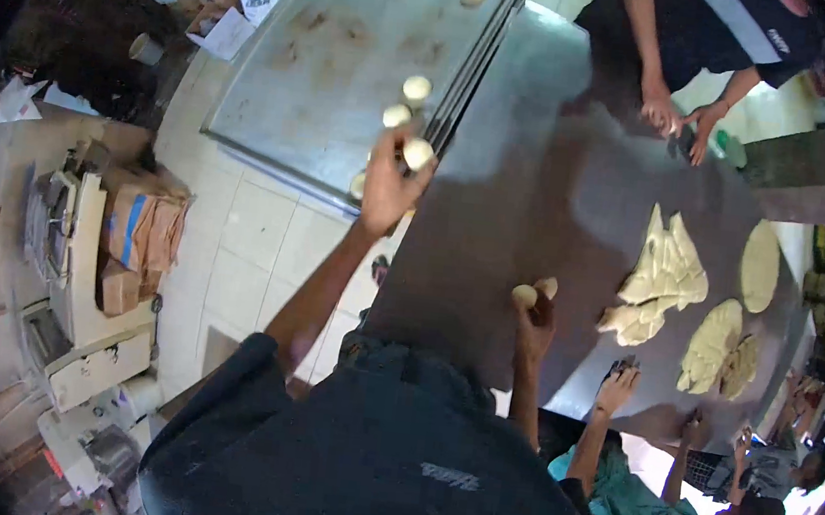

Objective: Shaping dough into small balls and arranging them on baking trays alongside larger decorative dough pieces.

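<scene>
Dough ball sits in half-curled left hand, above centre, by tray; right hand, right of centre, half-curled, grips second ball.

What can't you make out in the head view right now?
- Head view: part of the pale ball at the metal tray's near edge, hidden by the left hand.
- Head view: whether the right hand grips or just touches its two balls; its fingers cover the contact.
- Head view: the dark object by the co-worker's hands, too small and blurred.
</scene>
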A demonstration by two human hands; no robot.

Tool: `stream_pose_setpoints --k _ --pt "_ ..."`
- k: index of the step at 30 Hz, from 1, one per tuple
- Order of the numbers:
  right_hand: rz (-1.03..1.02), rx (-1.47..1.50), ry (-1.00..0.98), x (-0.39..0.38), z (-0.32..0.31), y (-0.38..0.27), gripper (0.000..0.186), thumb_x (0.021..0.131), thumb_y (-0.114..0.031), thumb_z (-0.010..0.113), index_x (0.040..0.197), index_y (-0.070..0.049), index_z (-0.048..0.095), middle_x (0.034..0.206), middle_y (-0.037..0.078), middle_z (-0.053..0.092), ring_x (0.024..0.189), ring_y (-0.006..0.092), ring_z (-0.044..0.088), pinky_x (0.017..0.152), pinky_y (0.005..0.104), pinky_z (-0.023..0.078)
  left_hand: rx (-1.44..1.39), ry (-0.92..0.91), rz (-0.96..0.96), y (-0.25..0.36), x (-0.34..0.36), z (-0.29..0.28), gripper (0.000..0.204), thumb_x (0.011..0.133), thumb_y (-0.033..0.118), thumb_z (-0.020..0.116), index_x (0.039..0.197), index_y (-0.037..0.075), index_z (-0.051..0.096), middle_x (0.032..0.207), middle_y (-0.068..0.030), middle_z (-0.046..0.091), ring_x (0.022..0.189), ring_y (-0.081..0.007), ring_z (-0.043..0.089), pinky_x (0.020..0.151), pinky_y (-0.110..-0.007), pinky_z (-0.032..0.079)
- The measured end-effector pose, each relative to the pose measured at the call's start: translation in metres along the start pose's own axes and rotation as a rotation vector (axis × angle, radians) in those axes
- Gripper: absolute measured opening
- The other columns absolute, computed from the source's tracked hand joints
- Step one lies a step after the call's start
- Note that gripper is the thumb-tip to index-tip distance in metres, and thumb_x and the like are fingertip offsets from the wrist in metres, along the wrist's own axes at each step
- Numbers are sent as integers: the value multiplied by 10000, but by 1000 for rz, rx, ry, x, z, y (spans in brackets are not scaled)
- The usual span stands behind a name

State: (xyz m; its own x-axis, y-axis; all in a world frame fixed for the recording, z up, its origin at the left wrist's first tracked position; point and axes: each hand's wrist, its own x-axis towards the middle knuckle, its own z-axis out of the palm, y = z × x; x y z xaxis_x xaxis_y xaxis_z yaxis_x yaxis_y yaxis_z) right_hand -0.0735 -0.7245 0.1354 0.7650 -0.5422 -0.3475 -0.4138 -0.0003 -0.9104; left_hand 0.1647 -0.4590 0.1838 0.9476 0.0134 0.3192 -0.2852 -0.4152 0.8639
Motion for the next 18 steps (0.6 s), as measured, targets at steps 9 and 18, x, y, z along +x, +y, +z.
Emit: stream_pose_setpoints --k 9,18 --pt "-96 -17 69 38 97 -92 458 895 -178 797 1277 -30 592 1223 112 641 1103 212 643 967 369 550 139 -38 94 -102 189 61 650 779 157 840 1310 -2 501 1175 -211 626 1048 -353 624 897 -443 510" --pt "-538 -115 -123 203 235 -174 411 884 -179 791 1221 -15 621 1196 127 648 1123 251 648 921 384 573 -51 5 -54 -107 162 23 724 796 323 867 1347 9 518 1272 -182 538 1192 -331 534 991 -443 473"
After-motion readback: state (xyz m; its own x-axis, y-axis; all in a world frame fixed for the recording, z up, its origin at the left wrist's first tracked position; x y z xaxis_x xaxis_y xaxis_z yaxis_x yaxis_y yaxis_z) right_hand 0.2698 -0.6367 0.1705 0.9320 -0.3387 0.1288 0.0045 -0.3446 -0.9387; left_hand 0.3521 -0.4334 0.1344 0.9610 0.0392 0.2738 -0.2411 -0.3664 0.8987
